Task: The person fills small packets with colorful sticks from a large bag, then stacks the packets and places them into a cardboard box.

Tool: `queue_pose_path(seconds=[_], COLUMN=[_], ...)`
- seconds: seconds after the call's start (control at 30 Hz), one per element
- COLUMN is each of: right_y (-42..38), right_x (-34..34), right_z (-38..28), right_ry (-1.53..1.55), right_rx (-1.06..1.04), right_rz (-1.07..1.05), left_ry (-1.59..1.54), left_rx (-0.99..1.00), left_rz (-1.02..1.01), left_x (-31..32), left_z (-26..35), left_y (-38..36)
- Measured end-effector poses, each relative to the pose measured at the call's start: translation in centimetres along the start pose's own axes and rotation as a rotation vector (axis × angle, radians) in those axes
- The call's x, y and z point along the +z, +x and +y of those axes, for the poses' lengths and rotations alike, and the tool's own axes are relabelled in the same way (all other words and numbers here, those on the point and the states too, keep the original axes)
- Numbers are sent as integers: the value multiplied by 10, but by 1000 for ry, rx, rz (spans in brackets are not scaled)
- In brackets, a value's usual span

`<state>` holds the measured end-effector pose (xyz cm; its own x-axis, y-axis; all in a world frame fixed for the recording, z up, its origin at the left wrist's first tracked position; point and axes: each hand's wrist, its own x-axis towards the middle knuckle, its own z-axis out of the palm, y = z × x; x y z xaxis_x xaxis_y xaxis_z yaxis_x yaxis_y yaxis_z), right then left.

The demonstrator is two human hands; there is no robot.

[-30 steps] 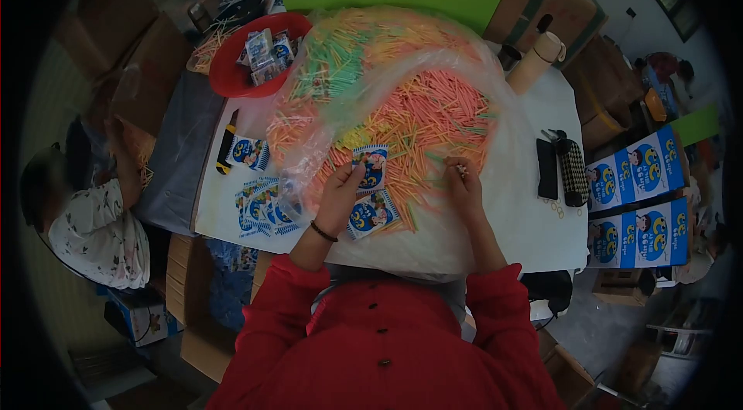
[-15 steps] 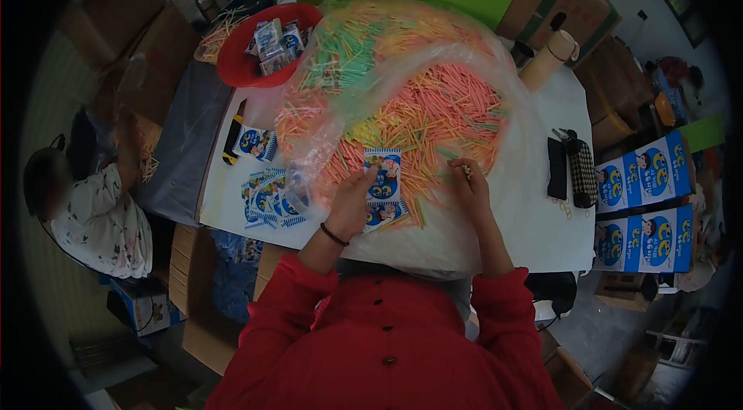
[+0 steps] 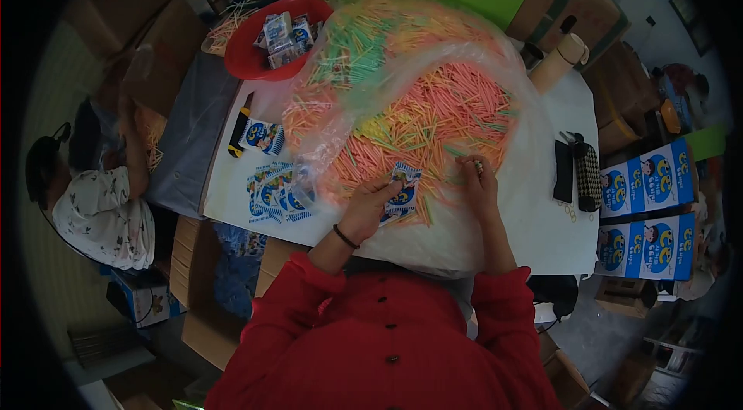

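— Lower and nearer the body than before, a blue packet (image 3: 403, 187) is pinched by the left hand (image 3: 371, 207) above the pile of coloured sticks (image 3: 422, 120).

— And the right hand (image 3: 481, 182)?

— A few sticks are gripped at its fingertips, beside the packet, over the plastic sheet (image 3: 495, 216).

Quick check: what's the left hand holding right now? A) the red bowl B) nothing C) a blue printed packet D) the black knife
C: the left hand pinches a blue printed packet over the sticks; the knife and red bowl sit apart, up-left.
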<state>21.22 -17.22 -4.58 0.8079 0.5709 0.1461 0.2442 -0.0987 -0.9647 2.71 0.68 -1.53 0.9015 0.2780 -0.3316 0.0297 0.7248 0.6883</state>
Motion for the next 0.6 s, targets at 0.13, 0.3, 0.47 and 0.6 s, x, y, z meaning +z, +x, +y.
queue_pose_path(seconds=[0.13, 0.3, 0.47, 0.6], right_y=[-4, -21, -23, -25], right_x=[0, 30, 45, 52], right_z=[-35, -120, -131, -132], right_ry=[445, 814, 606, 592], right_rx=[188, 117, 32, 46], right_rz=[132, -38, -154, -219], left_ry=[81, 497, 584, 618], left_rx=[61, 271, 308, 352], left_rz=[47, -95, -107, -105], left_x=[0, 3, 9, 1], left_z=[2, 7, 4, 3], left_y=[-5, -13, -17, -19])
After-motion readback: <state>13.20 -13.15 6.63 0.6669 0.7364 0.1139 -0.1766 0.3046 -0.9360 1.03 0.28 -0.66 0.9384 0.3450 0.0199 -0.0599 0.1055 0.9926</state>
